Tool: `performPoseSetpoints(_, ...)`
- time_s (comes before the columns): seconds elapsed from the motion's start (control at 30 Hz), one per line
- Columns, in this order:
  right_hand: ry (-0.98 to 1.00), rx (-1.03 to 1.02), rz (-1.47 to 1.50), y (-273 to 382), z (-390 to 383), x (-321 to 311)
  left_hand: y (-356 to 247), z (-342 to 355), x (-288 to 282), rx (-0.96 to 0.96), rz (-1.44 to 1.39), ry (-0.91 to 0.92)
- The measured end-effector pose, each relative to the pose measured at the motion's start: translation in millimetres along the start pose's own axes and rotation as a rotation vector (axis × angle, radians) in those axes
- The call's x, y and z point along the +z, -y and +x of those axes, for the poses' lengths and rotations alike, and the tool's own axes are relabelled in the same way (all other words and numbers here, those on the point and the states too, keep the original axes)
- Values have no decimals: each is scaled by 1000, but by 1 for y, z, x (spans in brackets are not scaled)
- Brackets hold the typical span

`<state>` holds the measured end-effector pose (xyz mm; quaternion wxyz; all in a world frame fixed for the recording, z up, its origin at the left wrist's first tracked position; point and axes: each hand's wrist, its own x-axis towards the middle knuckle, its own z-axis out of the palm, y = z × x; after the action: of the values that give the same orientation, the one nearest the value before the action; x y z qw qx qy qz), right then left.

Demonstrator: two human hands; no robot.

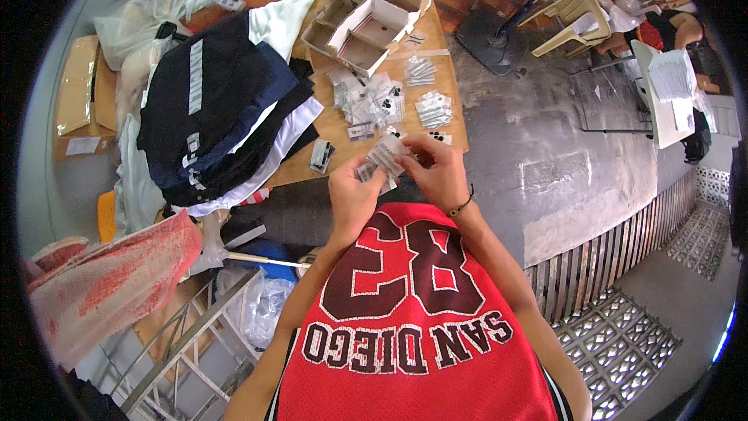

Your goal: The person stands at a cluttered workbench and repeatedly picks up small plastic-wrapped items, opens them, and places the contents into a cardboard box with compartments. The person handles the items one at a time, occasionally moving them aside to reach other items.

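Observation:
My left hand (354, 193) is closed on a small bunch of clear printed labels (385, 157), held up over the table's near edge. From the other side, my right hand (438, 175) pinches the same labels between thumb and fingers. Just beyond them, a loose heap of similar clear labels (366, 101) lies on the wooden table (444, 39). Two neater piles, a label stack (434, 109) and a smaller label pile (420, 71), sit to the right of the heap. Left of my hands lies a small dark-and-white packet (321, 155).
A divided cardboard box (366, 19) stands at the table's far end. Folded dark and white garments (226, 109) are piled on the left. A red-stained cloth (117, 288) hangs over a metal frame (187, 351). Across the floor, another person sits by a white table (662, 93).

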<state>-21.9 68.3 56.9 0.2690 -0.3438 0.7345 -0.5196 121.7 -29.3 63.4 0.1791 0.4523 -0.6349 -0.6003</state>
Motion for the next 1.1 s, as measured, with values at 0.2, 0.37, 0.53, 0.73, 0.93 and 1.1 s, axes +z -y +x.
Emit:
performPoseSetpoints(0.2,-131,285,380,-40,18,-24,1,-3,-5,-107,-324,62)
performPoseSetpoints(0.37,-103,200,-35,-99,57,-61,7,-2,-6,-118,-410,66)
performPoseSetpoints(0.53,-93,-10,-520,-136,95,-63,11,1,-3,-133,-447,83)
performPoseSetpoints(0.73,-63,95,-85,-71,63,-31,14,-1,-2,-112,-484,64)
performPoseSetpoints(0.93,90,246,336,-23,7,6,12,0,6,-88,-370,35)
performPoseSetpoints(1.1,134,373,538,-11,9,-2,20,2,2,-30,-395,57)
